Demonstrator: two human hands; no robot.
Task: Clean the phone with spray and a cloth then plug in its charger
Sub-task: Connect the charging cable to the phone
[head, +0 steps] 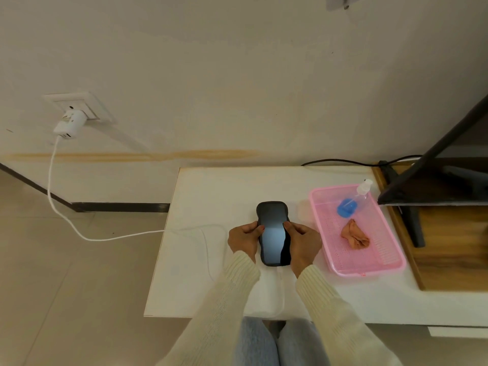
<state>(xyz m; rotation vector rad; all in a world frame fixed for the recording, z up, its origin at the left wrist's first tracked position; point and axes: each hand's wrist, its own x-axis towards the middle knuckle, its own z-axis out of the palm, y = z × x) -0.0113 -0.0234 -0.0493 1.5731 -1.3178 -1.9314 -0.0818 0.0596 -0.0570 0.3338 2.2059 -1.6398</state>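
Black-cased phone with dark glossy screen flat on white tabletop, white charger cable meeting its near end. Left hand and right hand grip its long edges, thumbs on screen. Clear spray bottle with blue liquid and crumpled orange cloth lie in pink plastic tray, right of phone.
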